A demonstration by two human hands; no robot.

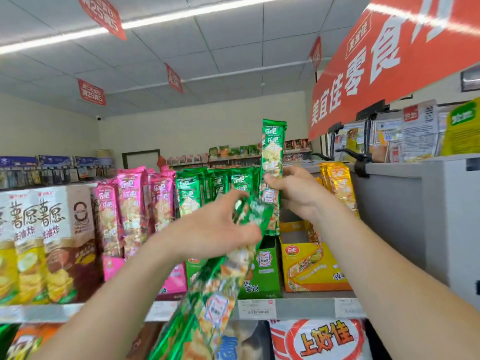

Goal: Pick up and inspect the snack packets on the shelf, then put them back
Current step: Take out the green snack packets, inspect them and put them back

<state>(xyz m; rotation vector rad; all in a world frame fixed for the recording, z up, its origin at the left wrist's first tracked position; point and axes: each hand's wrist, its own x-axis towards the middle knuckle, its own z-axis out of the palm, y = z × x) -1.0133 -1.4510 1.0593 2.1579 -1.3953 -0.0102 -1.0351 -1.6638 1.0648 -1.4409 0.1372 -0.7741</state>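
My right hand (296, 192) grips a long green snack packet (272, 152) near its lower half and holds it upright above the green display box (265, 271). My left hand (220, 229) holds a second green packet (207, 294) by its top end; that packet slants down to the lower left, in front of the shelf edge, and looks blurred. More green packets (205, 188) stand in a row on the shelf behind my hands.
Pink packets (145, 203) stand left of the green ones, yellow packets (337, 183) and a yellow box (311, 266) to the right. Tall crisp boxes (44, 242) fill the far left. A grey cabinet (415, 216) and a red banner (389, 61) are on the right.
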